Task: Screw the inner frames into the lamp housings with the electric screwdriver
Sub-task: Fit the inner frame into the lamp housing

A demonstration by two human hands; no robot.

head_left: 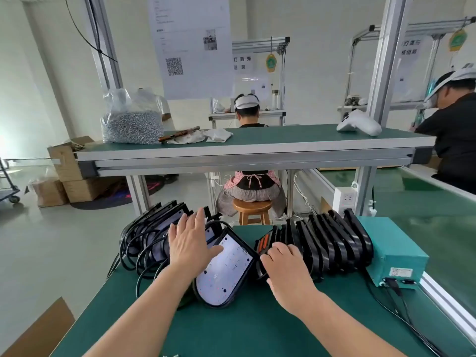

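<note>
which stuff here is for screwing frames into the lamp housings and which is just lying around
For the job: open lamp housing, housing stack, black inner frames, bag of screws, probably the teal power box.
Lying about: phone, white cloths, white controller, cardboard boxes.

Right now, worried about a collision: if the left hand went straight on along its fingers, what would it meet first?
Probably the leaning stack of lamp housings just ahead of the left hand; depth is unclear.
</note>
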